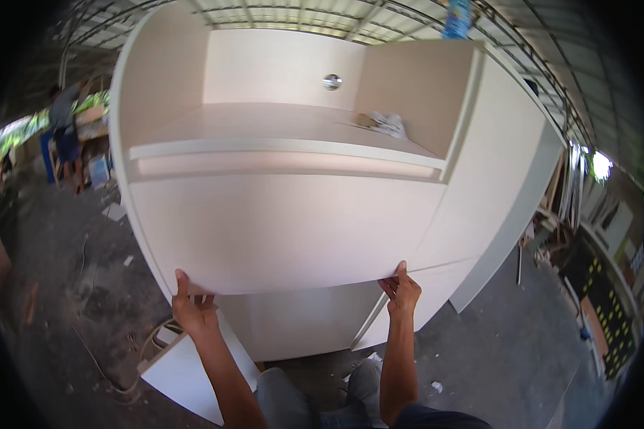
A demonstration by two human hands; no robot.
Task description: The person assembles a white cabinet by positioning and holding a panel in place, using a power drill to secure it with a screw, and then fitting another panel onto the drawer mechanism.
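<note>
Pinching the bottom of a cream-white front panel (286, 232), a person in gray trousers (283, 397) works close up to a tall cabinet (497, 136), both forearms (225, 375) reaching up from below. Good handling here likely rests on an even hold: both hands level, equal pressure at each end so that the panel does not skew, and fingertips well clear of the gap under its edge. The left hand (195, 312) sits at the panel's lower left corner, thumb upright on the face, fingers bent beneath. The right hand (402, 292) mirrors it at the lower right corner, wrist nearly straight, thumb pointing up. Both grips are closed to about the panel's edge; how firmly they press, the view cannot tell. The panel spans the cabinet's front, just below a recessed strip and the open shelf (279, 123).

By the left forearm, a loose white board (193, 382) lies at a slant beside a cable (111, 385). Crumpled wrapping (388, 124) rests near the shelf's right end, and a round metal fitting (332, 81) shines on the back wall. A blue bottle (457, 19) stands at the cabinet's upper right edge. Beyond, a dark panel with yellow squares (605, 307) leans at right, while a co-worker (66, 136) stands at far left under roof trusses (365, 18).
</note>
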